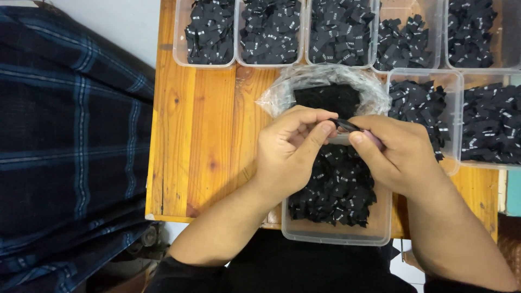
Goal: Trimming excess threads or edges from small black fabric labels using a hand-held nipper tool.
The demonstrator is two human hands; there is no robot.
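Nearest the camera, two bare forearms reach over the near edge of a wooden bench (201,135). The left hand (287,149) and right hand (393,154) meet above a clear plastic tub (336,233) at that edge, both pinching one small black woven fabric label (344,125) between thumb and fingertips, seemingly to separate it from the rest. The label is dark, narrow and partly hidden by the fingers. The tub below holds a heap of matching black labels with tiny white marks. Just behind sits a crumpled clear plastic bag (282,92) of more labels. Further clear tubs of labels (209,32) line the far edge and right side.
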